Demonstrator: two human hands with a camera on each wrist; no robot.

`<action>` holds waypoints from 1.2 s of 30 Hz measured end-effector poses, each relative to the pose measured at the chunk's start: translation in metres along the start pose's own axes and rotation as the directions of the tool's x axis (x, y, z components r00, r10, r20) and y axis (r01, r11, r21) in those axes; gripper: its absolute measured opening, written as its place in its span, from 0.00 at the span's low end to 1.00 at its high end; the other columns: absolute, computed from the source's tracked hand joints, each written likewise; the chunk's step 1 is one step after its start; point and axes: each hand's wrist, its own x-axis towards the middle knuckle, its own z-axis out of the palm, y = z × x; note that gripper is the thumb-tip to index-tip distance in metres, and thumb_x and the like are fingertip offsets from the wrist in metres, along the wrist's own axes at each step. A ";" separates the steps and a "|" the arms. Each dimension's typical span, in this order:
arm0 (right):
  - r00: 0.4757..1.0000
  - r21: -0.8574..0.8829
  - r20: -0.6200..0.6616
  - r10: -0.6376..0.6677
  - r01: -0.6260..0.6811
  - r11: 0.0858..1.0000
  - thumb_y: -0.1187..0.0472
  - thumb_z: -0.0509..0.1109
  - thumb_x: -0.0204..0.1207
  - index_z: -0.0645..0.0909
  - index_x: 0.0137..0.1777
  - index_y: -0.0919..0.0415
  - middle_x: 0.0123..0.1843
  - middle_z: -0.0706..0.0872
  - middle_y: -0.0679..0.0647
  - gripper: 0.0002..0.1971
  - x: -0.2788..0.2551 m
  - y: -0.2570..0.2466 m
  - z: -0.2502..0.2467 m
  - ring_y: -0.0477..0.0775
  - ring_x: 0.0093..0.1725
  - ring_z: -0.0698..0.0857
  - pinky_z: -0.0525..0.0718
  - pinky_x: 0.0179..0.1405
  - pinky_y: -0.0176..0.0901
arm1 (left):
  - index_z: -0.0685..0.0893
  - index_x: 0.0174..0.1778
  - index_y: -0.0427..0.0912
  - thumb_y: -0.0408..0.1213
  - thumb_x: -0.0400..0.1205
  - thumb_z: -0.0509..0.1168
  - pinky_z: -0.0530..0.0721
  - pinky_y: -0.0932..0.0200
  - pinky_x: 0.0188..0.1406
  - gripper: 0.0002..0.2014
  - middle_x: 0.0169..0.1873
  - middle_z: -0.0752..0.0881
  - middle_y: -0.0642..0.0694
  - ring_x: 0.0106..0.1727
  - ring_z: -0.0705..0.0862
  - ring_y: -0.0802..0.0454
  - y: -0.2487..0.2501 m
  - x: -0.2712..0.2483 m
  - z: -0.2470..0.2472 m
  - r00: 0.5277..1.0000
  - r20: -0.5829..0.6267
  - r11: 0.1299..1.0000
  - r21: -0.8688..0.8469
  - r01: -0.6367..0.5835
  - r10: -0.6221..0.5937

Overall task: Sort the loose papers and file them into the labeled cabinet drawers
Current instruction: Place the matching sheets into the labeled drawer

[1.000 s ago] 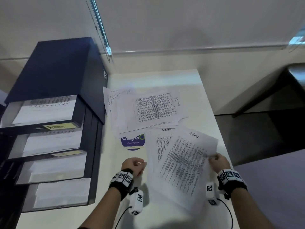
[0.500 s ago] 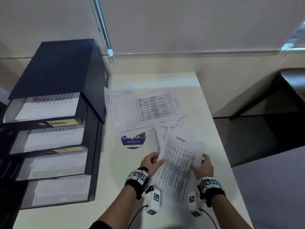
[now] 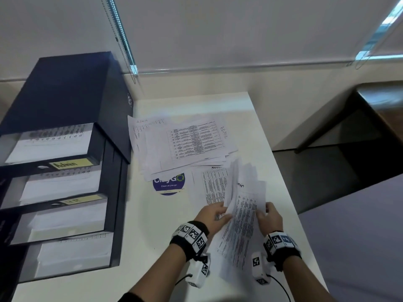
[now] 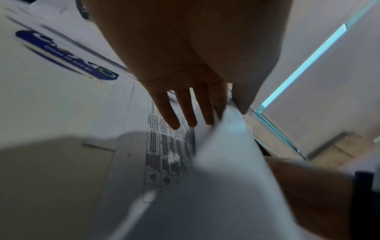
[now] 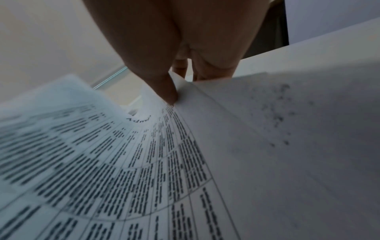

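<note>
Head view: sheet marked "Admin" (image 3: 244, 216) held up off the counter (image 3: 152, 247) between both hands, long axis running from about 6 o'clock near the wrists to 12 o'clock at the far end, left edge curling upward. Left hand (image 3: 212, 215) at the sheet's 9 o'clock edge, right hand (image 3: 269, 216) at its 3 o'clock edge. Second printed sheet (image 3: 211, 188) flat on the counter just beyond the left hand; loose pile (image 3: 185, 142) further off at 12 o'clock. Cabinet (image 3: 65, 149) well apart at 9 o'clock, its drawers pulled out, the top one labelled "Admin" (image 3: 69, 164). Left hand nearer that drawer; judged: sheet to travel leftward toward 10 o'clock, long axis probably needing a turn to match the drawer.

Left wrist view: left grip mostly straight, three fingers (image 4: 185, 112) spread over the flat sheet (image 4: 164, 154) below; raised paper edge (image 4: 232, 146) caught between thumb and forefinger, a light pinch.

Right wrist view: right thumb (image 5: 164, 87) pressed down on the top of the sheet's edge (image 5: 144, 154), remaining fingers underneath and mostly hidden; grip clamped on the paper. Handwritten "Admin" readable just beyond the thumb toward 12 o'clock.
</note>
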 end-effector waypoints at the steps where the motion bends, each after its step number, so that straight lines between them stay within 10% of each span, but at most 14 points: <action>1: 1.000 -0.017 -0.010 0.004 -0.004 1.000 0.64 0.68 0.78 0.79 0.50 0.68 0.45 0.85 0.63 0.06 0.001 0.002 -0.003 0.64 0.46 0.82 0.76 0.42 0.47 | 0.81 0.70 0.34 0.51 0.85 0.63 0.69 0.65 0.70 0.25 0.74 0.77 0.40 0.75 0.75 0.45 -0.001 0.001 0.001 1.000 -0.025 1.000 -0.027 0.013 -0.013; 3: 0.999 -0.040 -0.039 0.023 -0.024 0.999 0.63 0.68 0.80 0.79 0.47 0.70 0.41 0.83 0.63 0.08 0.004 0.008 -0.009 0.62 0.42 0.79 0.72 0.39 0.47 | 0.85 0.58 0.33 0.48 0.85 0.64 0.79 0.59 0.57 0.20 0.57 0.87 0.36 0.59 0.85 0.44 -0.004 0.001 0.001 0.991 -0.131 0.994 -0.104 0.021 -0.034; 6: 0.996 -0.062 -0.083 0.034 -0.040 0.997 0.60 0.70 0.78 0.74 0.35 0.66 0.32 0.78 0.60 0.14 0.006 0.016 -0.015 0.60 0.34 0.75 0.67 0.33 0.47 | 0.81 0.38 0.50 0.46 0.86 0.64 0.77 0.64 0.39 0.11 0.31 0.83 0.57 0.34 0.80 0.65 -0.018 -0.002 -0.003 0.976 -0.213 0.989 -0.147 0.003 -0.035; 11: 0.990 -0.038 -0.142 -0.006 0.000 0.999 0.58 0.71 0.79 0.76 0.32 0.57 0.33 0.83 0.53 0.13 0.002 0.013 -0.017 0.59 0.37 0.79 0.70 0.38 0.43 | 0.83 0.49 0.37 0.41 0.87 0.62 0.76 0.71 0.45 0.11 0.36 0.84 0.45 0.40 0.81 0.53 -0.028 -0.007 -0.007 0.973 -0.221 0.983 -0.182 0.026 -0.067; 13: 0.988 -0.039 -0.156 -0.024 0.019 0.999 0.58 0.70 0.79 0.79 0.34 0.56 0.36 0.84 0.53 0.11 0.001 0.010 -0.018 0.57 0.39 0.80 0.70 0.41 0.41 | 0.82 0.66 0.37 0.41 0.86 0.63 0.76 0.70 0.60 0.16 0.57 0.87 0.44 0.60 0.83 0.53 -0.030 -0.006 -0.010 0.966 -0.222 0.973 -0.217 0.084 -0.133; 19: 0.994 -0.071 -0.106 0.016 -0.024 0.997 0.59 0.70 0.79 0.80 0.35 0.59 0.35 0.84 0.57 0.11 0.006 0.009 -0.020 0.62 0.41 0.82 0.73 0.40 0.44 | 0.73 0.78 0.41 0.45 0.84 0.65 0.66 0.55 0.78 0.26 0.79 0.65 0.41 0.80 0.66 0.44 -0.049 0.001 -0.027 0.861 -0.348 0.921 -0.024 0.389 -0.372; 25: 0.998 -0.019 0.056 -0.025 0.026 0.999 0.61 0.78 0.73 0.87 0.48 0.56 0.40 0.88 0.52 0.05 0.001 -0.002 -0.017 0.57 0.43 0.87 0.82 0.46 0.42 | 0.79 0.69 0.50 0.49 0.77 0.66 0.76 0.54 0.63 0.23 0.63 0.70 0.44 0.67 0.70 0.45 -0.049 0.002 -0.022 0.841 -0.414 0.800 0.336 0.498 -0.349; 29: 0.988 -0.022 0.110 -0.104 0.107 0.994 0.62 0.75 0.75 0.89 0.56 0.58 0.44 0.91 0.54 0.10 0.000 -0.013 -0.013 0.56 0.42 0.86 0.79 0.45 0.40 | 0.77 0.74 0.48 0.49 0.78 0.71 0.76 0.56 0.69 0.28 0.67 0.73 0.41 0.68 0.75 0.45 -0.044 0.012 -0.014 0.880 -0.290 0.903 0.095 0.418 -0.377; 36: 0.914 0.002 0.145 -0.380 0.384 0.923 0.68 0.66 0.79 0.76 0.75 0.56 0.57 0.89 0.52 0.24 -0.017 -0.023 -0.007 0.49 0.51 0.84 0.77 0.52 0.36 | 0.84 0.55 0.44 0.44 0.72 0.78 0.81 0.61 0.46 0.18 0.46 0.84 0.46 0.43 0.81 0.54 -0.041 0.018 -0.018 0.827 -0.372 0.906 -0.224 0.360 -0.421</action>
